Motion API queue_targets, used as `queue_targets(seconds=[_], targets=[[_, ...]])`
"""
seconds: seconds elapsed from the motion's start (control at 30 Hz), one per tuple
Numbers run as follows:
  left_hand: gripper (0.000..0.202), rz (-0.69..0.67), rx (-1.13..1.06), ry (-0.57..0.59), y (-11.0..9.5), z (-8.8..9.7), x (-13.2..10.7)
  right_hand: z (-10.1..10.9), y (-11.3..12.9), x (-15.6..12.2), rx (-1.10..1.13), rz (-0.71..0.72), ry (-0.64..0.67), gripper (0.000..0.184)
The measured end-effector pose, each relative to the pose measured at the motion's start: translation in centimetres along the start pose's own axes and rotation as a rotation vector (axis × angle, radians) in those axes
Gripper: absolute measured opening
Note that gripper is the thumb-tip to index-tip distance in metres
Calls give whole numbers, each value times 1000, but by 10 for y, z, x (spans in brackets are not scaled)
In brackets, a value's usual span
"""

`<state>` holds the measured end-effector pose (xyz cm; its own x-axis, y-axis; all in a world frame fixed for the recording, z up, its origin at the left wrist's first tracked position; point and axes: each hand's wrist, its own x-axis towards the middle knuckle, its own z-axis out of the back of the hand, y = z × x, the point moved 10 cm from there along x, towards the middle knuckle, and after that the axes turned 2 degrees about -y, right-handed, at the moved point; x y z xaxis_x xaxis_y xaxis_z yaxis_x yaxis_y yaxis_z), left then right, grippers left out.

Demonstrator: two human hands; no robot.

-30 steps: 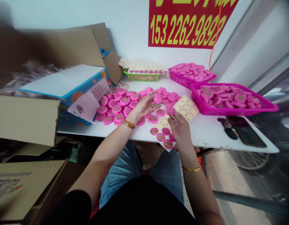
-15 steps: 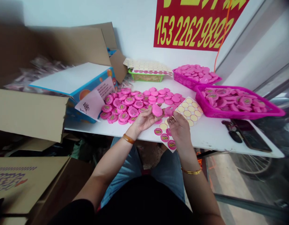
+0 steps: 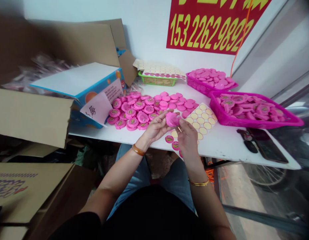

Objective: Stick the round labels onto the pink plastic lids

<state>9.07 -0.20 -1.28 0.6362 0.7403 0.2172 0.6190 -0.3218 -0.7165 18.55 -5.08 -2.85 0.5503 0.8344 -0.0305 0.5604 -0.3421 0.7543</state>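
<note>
A pink round plastic case is held up over the front of the table, between both hands. My left hand is closed around its left side, thumb on top. The fingers of my right hand pinch its right edge, where a small pale mark shows. Whether its parts are fully joined, I cannot tell. Under and beside my right hand lies a sheet of round labels, with bare cream circles at the back and printed pink labels at the front. A pile of labelled pink cases lies to the left.
Plain pink pieces lie behind my hands. Two magenta baskets of pink parts stand at the right, a green basket with label sheets at the back. A phone lies front right; open cartons crowd the left.
The two pink pieces, held apart before, are now together between my hands. My right hand has moved left towards my left hand. The view has shifted slightly.
</note>
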Motion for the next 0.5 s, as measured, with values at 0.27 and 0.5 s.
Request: queue_targets(seconds=[0.27,0.5], targets=[[58,13,-63,-7,4,-3,-2,1,6,-4,-1,81,-36,13],[58,8,-73,10,7,-5,-2,4,15,-6,-131,211,-57,12]])
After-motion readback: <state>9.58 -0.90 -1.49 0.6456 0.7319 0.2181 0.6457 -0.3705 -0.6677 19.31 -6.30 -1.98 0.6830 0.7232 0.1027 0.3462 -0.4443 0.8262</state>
